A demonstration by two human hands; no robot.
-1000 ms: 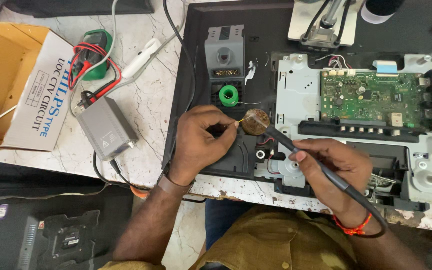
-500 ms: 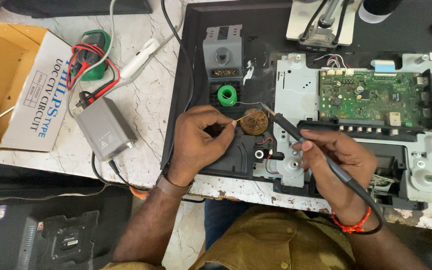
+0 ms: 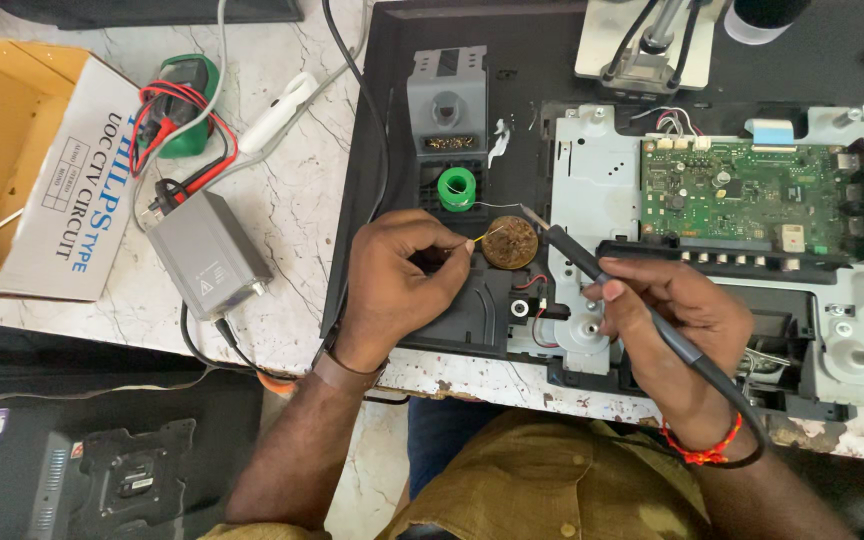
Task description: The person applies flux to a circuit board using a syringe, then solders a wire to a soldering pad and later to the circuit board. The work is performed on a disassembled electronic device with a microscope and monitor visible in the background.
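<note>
On a marble bench (image 3: 282, 215) at mid-frame, the left hand (image 3: 397, 285) pinches a thin yellow wire (image 3: 479, 240) beside a round brass tip-cleaner (image 3: 509, 242); the right hand (image 3: 667, 325) grips a soldering iron (image 3: 592, 268), tip near the green solder spool (image 3: 457, 188), circuit board (image 3: 752, 195) upper right

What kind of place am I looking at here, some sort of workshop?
Most likely an electronics repair bench. The right hand holds a soldering iron over a round brown tin, the left hand pinches a thin yellow wire, and an opened device with a green circuit board lies alongside.
</note>
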